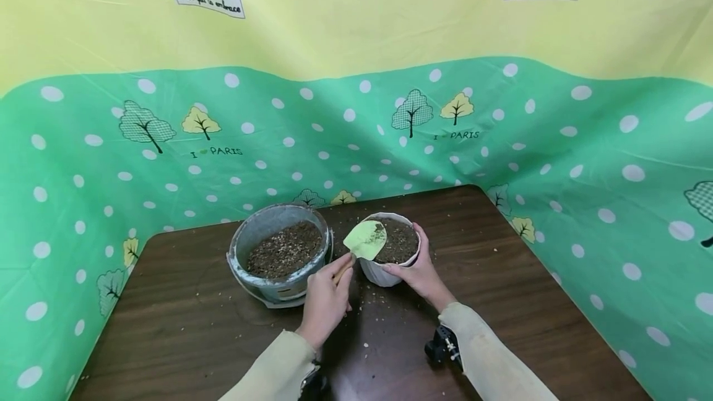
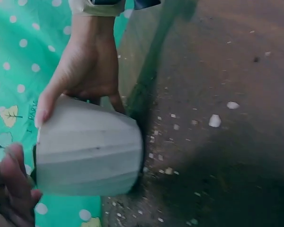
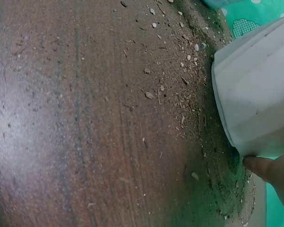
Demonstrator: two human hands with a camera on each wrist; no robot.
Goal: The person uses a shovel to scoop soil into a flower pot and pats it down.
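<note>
My left hand (image 1: 328, 299) grips the wooden handle of a small trowel (image 1: 364, 240). Its pale green blade, with a little soil on it, lies over the left part of the white pot (image 1: 381, 275), covering some of the rim. Dark soil (image 1: 397, 241) fills the pot almost to the top. With thumb and fingers my right hand (image 1: 420, 271) holds the pot's right side. In the left wrist view the right hand (image 2: 90, 66) spans the pot (image 2: 90, 146), and left-hand fingers (image 2: 19, 179) show at the corner. A right fingertip touches the pot (image 3: 260, 94) near its base in the right wrist view.
A grey bucket (image 1: 236, 258) with soil inside stands left of the pot, its handle hanging down in front. Soil crumbs and pale bits are scattered over the dark wooden table (image 1: 184, 327). A green and yellow printed cloth (image 1: 334, 141) hangs behind and at the sides.
</note>
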